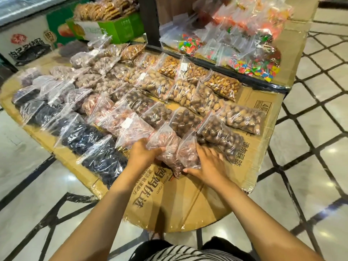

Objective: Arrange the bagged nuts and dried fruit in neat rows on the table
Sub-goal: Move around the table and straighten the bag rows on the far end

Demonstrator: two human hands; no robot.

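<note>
A pale tiled floor crossed by dark lines surrounds a desk covered in flattened printed cardboard. At its far side a raised shelf carries a heap of candy bags, bright with mixed colours. To the left of that stands a green box with cookies piled on top.

Clear zip bags lie across the desk in slanting rows running from far left to near right. The leftmost row is dark fruit, almost black. Next comes a row of reddish nuts, then round brown nuts, then pale long nuts, and golden nuts just below the shelf edge. The bags in each row overlap one another.

Both arms reach in from the near edge to the near end of the reddish row. The left hand curls its fingers round the side of the left bag. The right hand lies with fingers spread and fairly straight against the right bag, thumb stretched along its near end, fingertips touching the last brown-nut bag. The two reddish bags touch each other and rest on the cardboard between the hands.
</note>
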